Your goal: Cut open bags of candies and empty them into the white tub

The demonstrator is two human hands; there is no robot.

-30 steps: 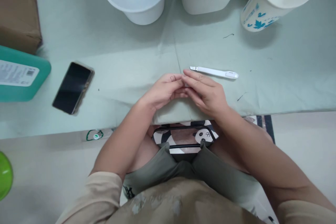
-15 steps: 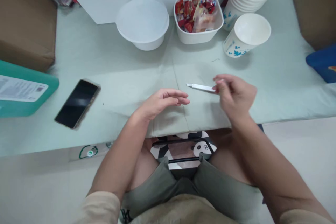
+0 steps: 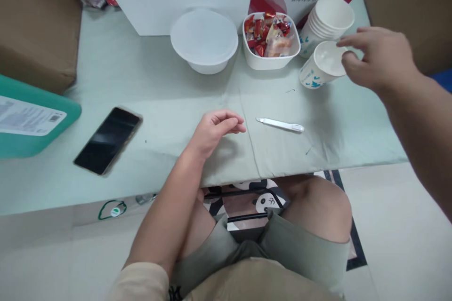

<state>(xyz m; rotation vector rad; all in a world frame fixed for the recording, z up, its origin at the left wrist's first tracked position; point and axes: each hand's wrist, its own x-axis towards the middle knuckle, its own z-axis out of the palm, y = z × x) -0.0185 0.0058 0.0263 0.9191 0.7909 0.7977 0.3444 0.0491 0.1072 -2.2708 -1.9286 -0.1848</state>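
Observation:
My right hand [image 3: 379, 59] hovers at the rim of a single white paper cup with blue marks [image 3: 319, 68], thumb and fingers curved and apart, nothing in them. Behind that cup stands a stack of the same cups [image 3: 326, 21]. My left hand [image 3: 215, 131] rests on the pale green cloth, fingers loosely curled, holding nothing that I can see. A slim white tool with a small metal tip [image 3: 280, 124] lies on the cloth just right of my left hand, touched by neither hand.
A white lidded bowl [image 3: 204, 44] and a white tub of red-wrapped snacks [image 3: 270, 42] stand at the back. A black phone [image 3: 108, 140] lies at the left beside a teal box [image 3: 33, 120]. Cardboard boxes [image 3: 37, 23] flank the table. My knees are under the table's front edge.
My hands parted from in front of me. The right hand passed the white tool and rose to the back right, up to the single paper cup. The left hand stayed and curled slightly.

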